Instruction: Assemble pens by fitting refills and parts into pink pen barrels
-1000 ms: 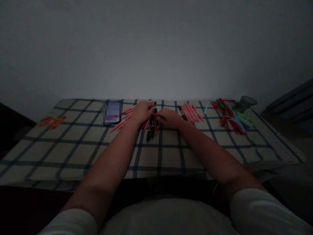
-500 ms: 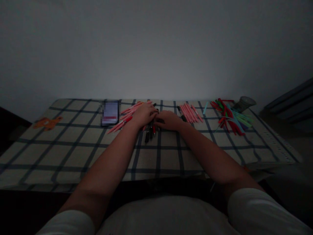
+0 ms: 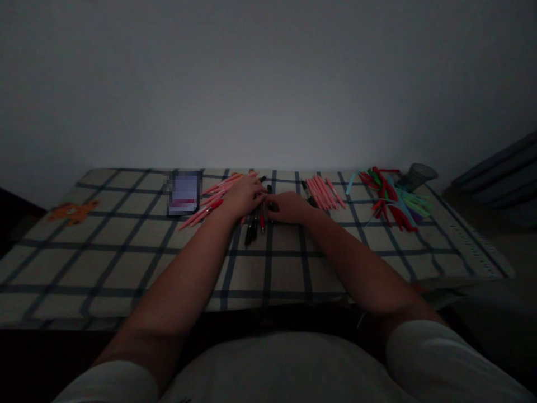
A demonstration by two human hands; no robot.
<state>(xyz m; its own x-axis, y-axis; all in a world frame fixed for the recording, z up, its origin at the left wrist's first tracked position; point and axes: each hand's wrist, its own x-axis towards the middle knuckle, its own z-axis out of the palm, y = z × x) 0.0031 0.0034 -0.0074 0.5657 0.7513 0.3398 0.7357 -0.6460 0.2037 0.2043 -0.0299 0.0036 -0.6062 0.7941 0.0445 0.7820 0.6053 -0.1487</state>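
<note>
My left hand [image 3: 245, 196] rests over a pile of pens, its fingers stretched out and slightly apart. Under and below it show black pens [image 3: 251, 230] and a red pen [image 3: 262, 222]. To its left, pink pens [image 3: 193, 219] fan out, with a bright red pen [image 3: 215, 206] across them. My right hand [image 3: 289, 207] is close beside the left, its fingers curled and pinched on a slim black pen [image 3: 269, 188] standing out between the hands. Its fingertips are dim and partly hidden. Right of that hand lies a row of pink pens [image 3: 322, 192] with a black pen [image 3: 309, 197] alongside.
A phone or tablet [image 3: 184, 193] lies left of the pens. An orange cutout [image 3: 74, 212] is at the far left. Colourful pipe-cleaner-like strips [image 3: 390, 201] and a dark glass or cup on its side [image 3: 419, 174] are at the right. A checked cloth [image 3: 168, 263] covers the table, against a wall.
The view has shifted slightly, moving the tabletop a little left. My hands have parted slightly, and a black pen end now shows between them. The pens otherwise lie much as before.
</note>
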